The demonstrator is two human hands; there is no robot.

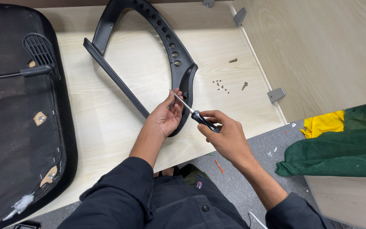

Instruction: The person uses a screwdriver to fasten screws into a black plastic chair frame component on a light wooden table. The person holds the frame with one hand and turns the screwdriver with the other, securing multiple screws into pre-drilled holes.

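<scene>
Presently, right hand (225, 135) grips a screwdriver (193, 113), tip at the black chair frame (178, 63); left hand (166, 116) closed on that frame's lower end, on the surface (119, 123).

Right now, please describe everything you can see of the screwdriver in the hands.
The screwdriver has a black handle with a red band and a thin, bright metal shaft. It lies slanted, tip up and to the left. The right hand grips the handle, and the fingers of the left hand steady the shaft near its tip, against the black plastic frame lying on the pale wooden board.
</scene>
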